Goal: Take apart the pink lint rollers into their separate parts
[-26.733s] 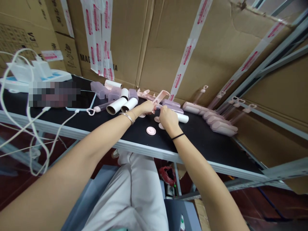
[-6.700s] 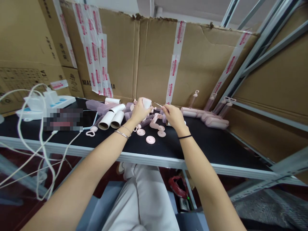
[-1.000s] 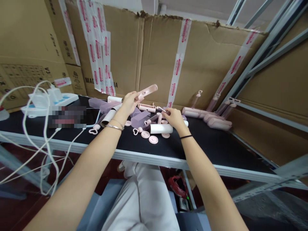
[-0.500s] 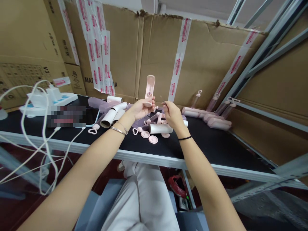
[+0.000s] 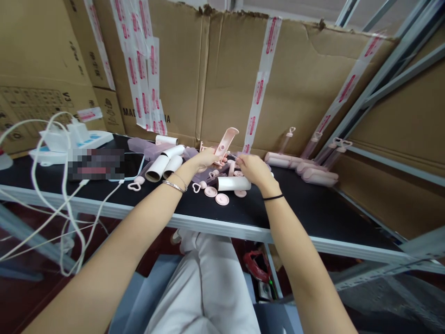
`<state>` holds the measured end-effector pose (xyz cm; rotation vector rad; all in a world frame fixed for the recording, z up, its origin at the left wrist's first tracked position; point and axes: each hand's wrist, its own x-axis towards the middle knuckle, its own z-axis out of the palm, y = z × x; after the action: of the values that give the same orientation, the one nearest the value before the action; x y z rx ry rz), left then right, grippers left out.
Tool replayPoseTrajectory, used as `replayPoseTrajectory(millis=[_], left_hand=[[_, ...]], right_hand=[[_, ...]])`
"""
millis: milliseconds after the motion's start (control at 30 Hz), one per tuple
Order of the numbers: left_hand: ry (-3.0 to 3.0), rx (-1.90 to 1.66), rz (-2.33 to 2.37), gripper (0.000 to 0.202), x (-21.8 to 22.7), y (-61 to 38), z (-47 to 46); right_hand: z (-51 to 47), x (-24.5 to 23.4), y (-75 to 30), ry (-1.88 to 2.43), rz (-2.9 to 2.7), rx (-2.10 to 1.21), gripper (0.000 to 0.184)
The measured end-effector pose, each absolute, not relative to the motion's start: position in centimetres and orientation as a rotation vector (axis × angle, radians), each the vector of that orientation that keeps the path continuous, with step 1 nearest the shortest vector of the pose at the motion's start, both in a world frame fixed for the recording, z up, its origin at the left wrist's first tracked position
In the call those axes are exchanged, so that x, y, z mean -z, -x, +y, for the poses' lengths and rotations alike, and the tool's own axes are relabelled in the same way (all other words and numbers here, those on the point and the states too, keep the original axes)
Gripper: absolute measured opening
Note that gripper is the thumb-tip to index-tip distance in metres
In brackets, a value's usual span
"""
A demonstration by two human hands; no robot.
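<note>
My left hand is closed around a curved pink plastic piece with a round hole in it, tilted up to the right. Just right of it, my right hand has its fingers pinched together on something thin and small that I cannot make out. Below the hands lie several pink discs, a white paper roll and a heart-shaped pink ring. Part of the pile behind the hands is hidden.
Several white rolls and translucent purple pieces lie at the left. Further left are a phone, a power strip and looping white cables. Pink rollers with heart-ended handles rest at the right. Cardboard stands behind the black shelf.
The pink piece has come down and tilted from nearly upright towards the right. My left hand has lowered slightly, and my right hand stays close beside it, a little lower.
</note>
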<state>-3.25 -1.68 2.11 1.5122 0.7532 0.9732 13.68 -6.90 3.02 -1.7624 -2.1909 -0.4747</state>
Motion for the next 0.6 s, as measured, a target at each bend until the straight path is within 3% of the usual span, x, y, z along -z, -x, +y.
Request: replayPoseTrajectory(millis=[233, 600], left_hand=[[-1.618, -0.949, 0.817, 0.021, -2.01, 2.82, -1.82], [-1.608, -0.918, 0.833, 0.017, -2.05, 3.05, -2.08]], right_hand=[[-7.02, -2.75, -13.19, 1.869, -2.067, 0.604, 0.038], [-7.92, -2.93, -12.65, 1.882, -2.041, 0.668, 0.037]])
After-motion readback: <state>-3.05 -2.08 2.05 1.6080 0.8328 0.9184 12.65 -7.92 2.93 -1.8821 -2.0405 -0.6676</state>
